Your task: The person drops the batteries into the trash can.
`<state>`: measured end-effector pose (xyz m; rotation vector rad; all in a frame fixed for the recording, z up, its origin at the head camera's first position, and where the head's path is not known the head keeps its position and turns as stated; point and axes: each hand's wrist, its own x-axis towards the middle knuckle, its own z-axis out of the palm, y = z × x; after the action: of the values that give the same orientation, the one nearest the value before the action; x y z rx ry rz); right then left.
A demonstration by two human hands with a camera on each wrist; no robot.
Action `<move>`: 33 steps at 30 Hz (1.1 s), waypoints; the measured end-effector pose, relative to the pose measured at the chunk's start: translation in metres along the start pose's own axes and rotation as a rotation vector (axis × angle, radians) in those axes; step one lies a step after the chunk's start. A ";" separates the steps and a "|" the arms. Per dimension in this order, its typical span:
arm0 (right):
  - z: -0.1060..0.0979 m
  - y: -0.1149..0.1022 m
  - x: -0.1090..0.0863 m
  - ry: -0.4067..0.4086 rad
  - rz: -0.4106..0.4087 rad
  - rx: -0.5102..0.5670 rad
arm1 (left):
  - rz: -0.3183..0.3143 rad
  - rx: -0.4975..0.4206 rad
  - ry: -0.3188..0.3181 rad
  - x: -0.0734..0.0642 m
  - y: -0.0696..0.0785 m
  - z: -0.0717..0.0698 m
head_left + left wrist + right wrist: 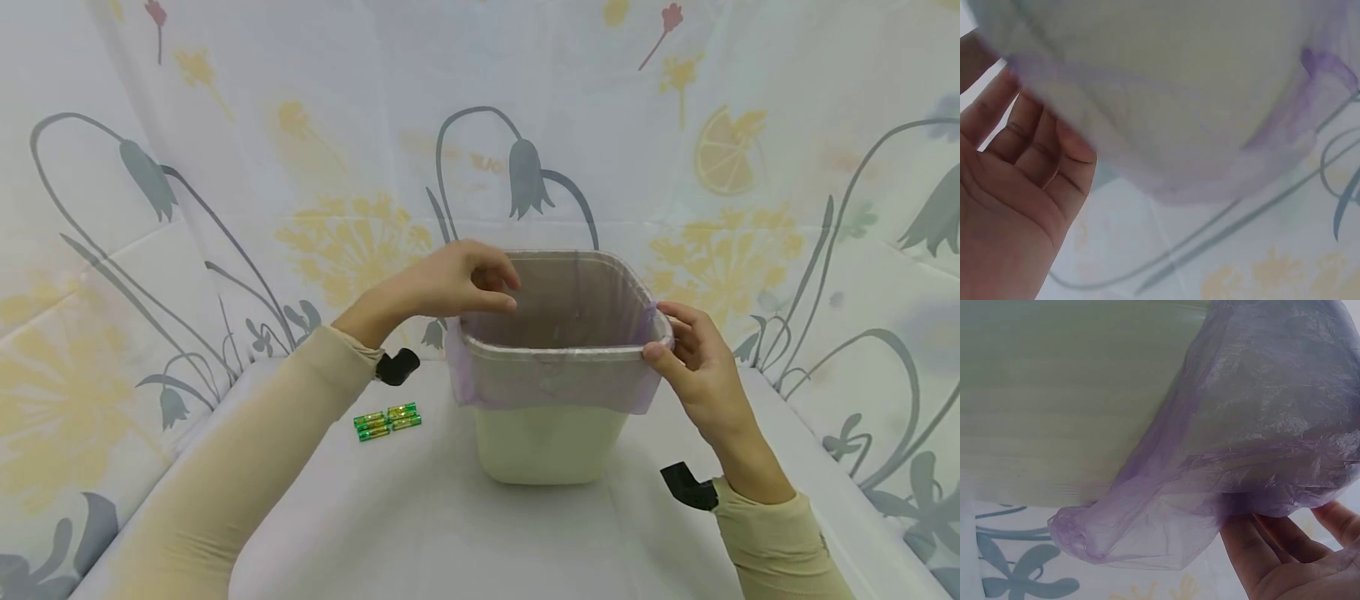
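Observation:
A pale green trash bin (551,450) stands upright on the white-covered table. A thin translucent purple trash bag (555,383) lines it and is folded down outside over the rim. My left hand (461,279) is over the bin's left rim with loosely bent fingers, its thumb and fingertips apart and nothing seen between them. My right hand (701,362) holds the bag at the front right corner of the rim, thumb in front and fingers along the right side. In the right wrist view, the bag (1272,425) hides some fingertips.
Several green and gold batteries (387,422) lie side by side on the table (420,533), left of the bin. A white curtain (360,108) printed with flowers surrounds the table at the back and sides.

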<state>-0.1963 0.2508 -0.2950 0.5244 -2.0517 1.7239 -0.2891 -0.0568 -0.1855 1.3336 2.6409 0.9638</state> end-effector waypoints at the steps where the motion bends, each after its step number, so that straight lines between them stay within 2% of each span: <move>1: 0.000 0.000 0.000 0.000 -0.002 0.002 | -0.003 -0.006 0.024 -0.006 -0.002 -0.003; 6: 0.000 0.001 0.001 0.004 -0.007 -0.009 | -0.032 -0.028 0.116 -0.034 -0.018 -0.016; 10: 0.000 0.002 0.001 0.007 -0.007 -0.004 | -0.080 -0.041 0.124 -0.052 -0.035 -0.018; 13: -0.001 0.002 0.001 0.007 -0.007 0.003 | -0.114 -0.049 0.111 -0.064 -0.050 -0.013; 18: -0.003 0.001 0.000 0.014 -0.012 0.009 | -0.136 -0.043 0.077 -0.077 -0.078 0.007; 23: -0.003 0.002 -0.001 0.020 -0.016 0.028 | -0.198 -0.049 0.037 -0.088 -0.103 0.032; 33: -0.003 0.002 0.000 0.020 -0.030 0.036 | -0.261 -0.074 -0.016 -0.101 -0.149 0.075</move>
<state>-0.1972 0.2539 -0.2956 0.5435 -1.9923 1.7450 -0.3100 -0.1586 -0.3501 0.9460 2.6515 0.9965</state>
